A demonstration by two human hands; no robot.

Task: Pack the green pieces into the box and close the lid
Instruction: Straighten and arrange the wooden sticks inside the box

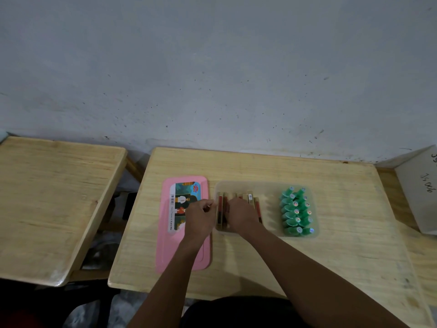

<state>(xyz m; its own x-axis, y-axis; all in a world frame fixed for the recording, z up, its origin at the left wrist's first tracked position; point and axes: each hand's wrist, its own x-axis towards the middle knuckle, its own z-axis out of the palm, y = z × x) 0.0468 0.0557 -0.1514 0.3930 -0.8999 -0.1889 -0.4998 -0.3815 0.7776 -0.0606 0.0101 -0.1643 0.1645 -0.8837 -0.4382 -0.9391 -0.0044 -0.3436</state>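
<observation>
A clear plastic box [269, 185] lies open on the wooden table. Several green pieces [295, 213] with round printed caps are stacked in two rows in its right end. Slim tan and red packets [251, 197] stand side by side in its left end. My right hand [240, 214] rests on those packets inside the box, fingers curled over them. My left hand [199, 217] hovers at the box's left wall, its fingers pinched on the leftmost packet's edge. The pink lid [171, 247], with a printed label, lies flat to the left of the box, partly under my left forearm.
A second wooden table [47, 200] stands to the left across a dark gap. A grey-white wall [212, 79] runs close behind both tables. A grey cardboard sheet with handwriting [421, 188] leans at the far right.
</observation>
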